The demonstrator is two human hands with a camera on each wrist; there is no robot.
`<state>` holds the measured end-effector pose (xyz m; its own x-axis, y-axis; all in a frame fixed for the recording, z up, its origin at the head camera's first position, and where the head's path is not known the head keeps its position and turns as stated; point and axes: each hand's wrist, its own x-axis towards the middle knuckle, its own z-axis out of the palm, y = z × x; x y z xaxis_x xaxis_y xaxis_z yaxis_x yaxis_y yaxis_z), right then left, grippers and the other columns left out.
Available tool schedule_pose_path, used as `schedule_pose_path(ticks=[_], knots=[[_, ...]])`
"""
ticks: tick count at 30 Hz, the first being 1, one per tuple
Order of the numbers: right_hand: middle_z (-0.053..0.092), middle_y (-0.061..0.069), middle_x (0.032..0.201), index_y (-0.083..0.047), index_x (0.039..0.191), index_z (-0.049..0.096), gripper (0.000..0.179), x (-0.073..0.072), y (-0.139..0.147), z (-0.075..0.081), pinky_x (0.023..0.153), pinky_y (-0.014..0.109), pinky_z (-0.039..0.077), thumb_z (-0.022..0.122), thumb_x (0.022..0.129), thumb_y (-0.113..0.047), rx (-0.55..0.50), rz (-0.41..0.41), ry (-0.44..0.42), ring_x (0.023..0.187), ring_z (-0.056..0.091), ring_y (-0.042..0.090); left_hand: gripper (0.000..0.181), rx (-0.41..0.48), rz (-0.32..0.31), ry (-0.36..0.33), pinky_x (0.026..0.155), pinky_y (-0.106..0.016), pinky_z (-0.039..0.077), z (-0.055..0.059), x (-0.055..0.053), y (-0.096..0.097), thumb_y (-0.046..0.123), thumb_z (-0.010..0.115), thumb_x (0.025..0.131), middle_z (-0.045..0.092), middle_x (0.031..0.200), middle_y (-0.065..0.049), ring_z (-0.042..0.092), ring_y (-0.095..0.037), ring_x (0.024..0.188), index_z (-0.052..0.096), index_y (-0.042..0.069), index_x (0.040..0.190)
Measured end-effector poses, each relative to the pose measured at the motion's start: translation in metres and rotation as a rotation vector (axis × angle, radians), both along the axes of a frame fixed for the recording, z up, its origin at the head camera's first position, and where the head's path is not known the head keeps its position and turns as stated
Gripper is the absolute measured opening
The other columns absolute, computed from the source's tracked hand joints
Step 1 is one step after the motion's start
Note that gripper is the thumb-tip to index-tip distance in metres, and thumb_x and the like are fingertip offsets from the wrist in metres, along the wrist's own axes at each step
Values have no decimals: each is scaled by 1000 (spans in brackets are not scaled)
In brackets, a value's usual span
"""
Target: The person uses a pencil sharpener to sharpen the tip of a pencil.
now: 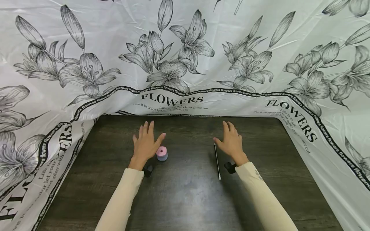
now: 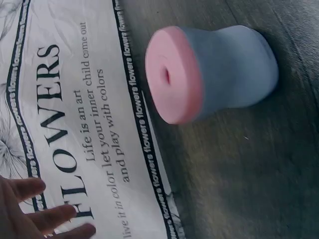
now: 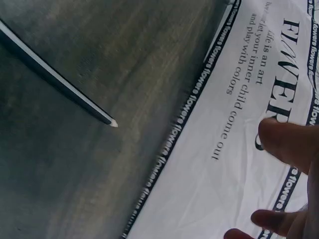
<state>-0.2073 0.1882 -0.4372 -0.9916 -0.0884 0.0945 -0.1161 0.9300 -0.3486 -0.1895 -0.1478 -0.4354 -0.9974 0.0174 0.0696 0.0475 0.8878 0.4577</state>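
Observation:
A pencil sharpener [image 1: 162, 154] with a pink top and a blue-grey body stands on the dark table, close to the thumb of my left hand [image 1: 145, 143]. The left wrist view shows a small slot in the pink top of the sharpener [image 2: 229, 67]. That hand is spread with straight fingers and holds nothing. A slim black-and-white pencil [image 1: 217, 162] lies lengthwise on the table, just left of my right hand [image 1: 231, 142]. Its pale pointed tip shows in the right wrist view, on the pencil [image 3: 65, 79]. My right hand is relaxed, with nothing in its grasp.
The dark wooden table [image 1: 185, 199] spans the space under both arms. White cloth [image 1: 231, 106] printed with flowers and lettering hangs behind the table and along both sides. Dark wrist devices [image 1: 230, 167] sit under both sleeves' cuffs.

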Motion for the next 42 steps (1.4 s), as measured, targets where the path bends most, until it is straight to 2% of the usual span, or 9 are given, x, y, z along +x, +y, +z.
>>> schedule_pose_path(ticks=[4,8,11,13,18,20,25,33,42], knots=[[28,31,143,1,148,22,80,6,8,-6,86,61,43,63,91,-37,-62,-16,-20,125,38,50,74,101,-41,23,101,-69,25,-5,4,-6,57,31,99,21,153,-25,25,-44,138,20,6,151],[28,34,138,4,147,23,77,13,13,-13,76,53,47,63,91,-32,-150,-49,-71,113,46,48,59,215,-66,75,87,-55,40,-16,8,-12,43,34,102,40,133,-27,46,-40,113,33,0,143],[28,34,137,4,146,23,75,17,14,-22,68,47,48,61,92,-32,-194,-74,-125,95,56,41,52,307,-37,83,76,-43,40,-28,10,-17,39,34,103,45,112,-21,47,-32,91,40,-1,135],[28,33,137,4,145,26,72,19,12,-28,68,47,49,61,93,-31,-205,-101,-157,89,58,40,49,372,-13,77,75,-39,37,-37,12,-19,38,33,104,44,105,-18,44,-30,88,42,-2,130],[32,31,134,4,141,32,67,26,7,-46,66,47,50,61,92,-31,-191,-143,-204,82,60,37,39,531,9,112,84,-42,37,-61,18,-18,26,37,104,46,112,-21,46,-32,99,45,-5,127],[34,31,132,5,140,34,67,30,5,-52,59,42,48,62,92,-32,-189,-137,-218,77,59,32,36,586,14,114,87,-44,38,-69,20,-15,20,41,103,45,118,-22,46,-34,105,44,-4,129],[38,31,127,6,137,37,68,38,1,-64,50,35,42,65,89,-33,-199,-134,-236,68,55,26,47,705,35,58,95,-49,39,-83,26,-4,14,52,96,39,130,-24,41,-36,118,35,-3,137],[42,30,124,5,135,39,73,44,-4,-78,53,39,46,69,85,-38,-176,-167,-241,68,56,28,71,658,87,-60,103,-49,38,-96,28,8,11,68,85,36,135,-24,42,-36,120,27,0,142],[45,25,117,4,131,43,71,47,-7,-82,53,36,45,79,78,-26,-196,-204,-246,67,55,27,66,603,116,-8,96,-48,42,-99,29,14,7,74,79,48,127,-23,50,-35,115,40,-1,135]])
